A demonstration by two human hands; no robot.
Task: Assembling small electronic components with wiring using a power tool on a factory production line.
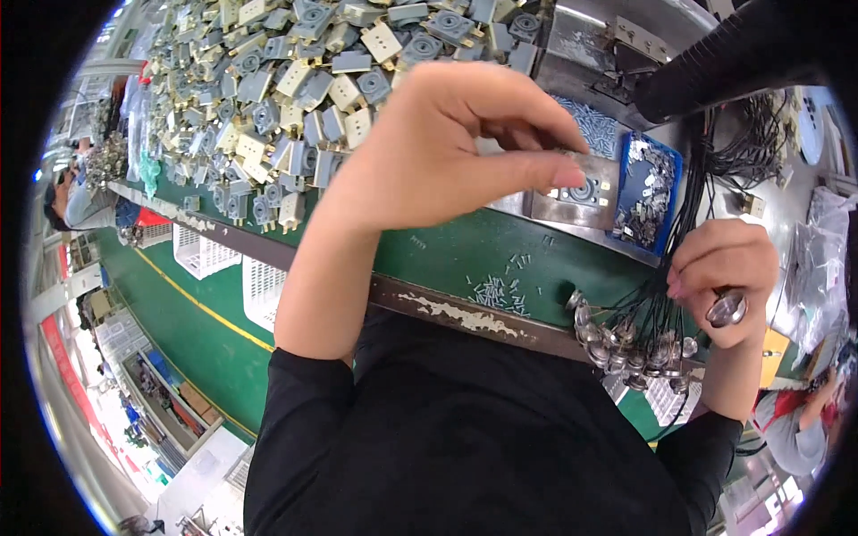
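My left hand [438,152] reaches over a metal fixture [559,211], thumb and curved fingers apart, with nothing visible between them. Below its thumb tip, a small grey square part [585,190] with a round centre sits in the fixture; whether the thumb touches it I cannot tell. On the right, my right hand [733,263] is closed in a pinch at the black cables. A shiny round metal cup [727,309] shows against its palm, seemingly the end of a cable held there. Beside it, a bunch of cables with metal cup ends [635,348] hangs over the bench edge.
A large heap of grey and cream square housings [295,89] covers the far left. Loose screws [496,295] lie on the green bench top. A blue tray [666,192] holds small metal pieces. A black flexible hose [706,71] comes in from the upper right.
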